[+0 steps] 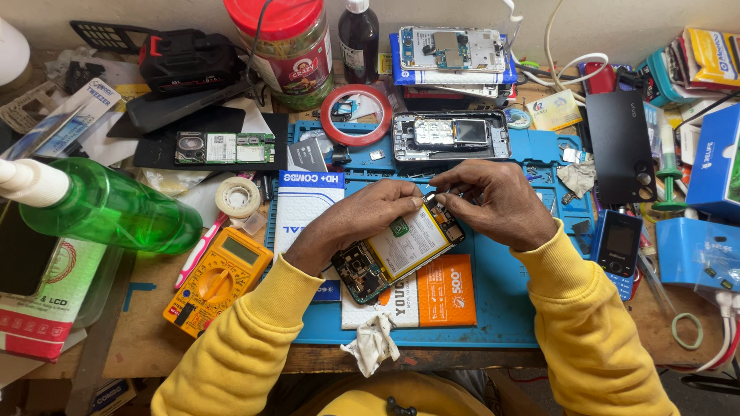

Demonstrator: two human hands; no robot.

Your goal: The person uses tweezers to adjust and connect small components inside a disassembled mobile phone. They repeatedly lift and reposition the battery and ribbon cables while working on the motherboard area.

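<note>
white pouch: flat, blue-banded, left on blue mat
orange-white packet: under opened phone
blue box: far right

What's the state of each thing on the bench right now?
Opened phone: back off, battery exposed, held over the blue mat.
Left hand: gripping the phone's top edge.
Right hand: pinching at the phone's top end.
Second phone frame: open, lying flat.
Multimeter: lying flat, untouched.
Green bottle: on its side.

An opened phone lies on a work mat; a multimeter sits left, a keypad phone right, another opened phone far.
</note>
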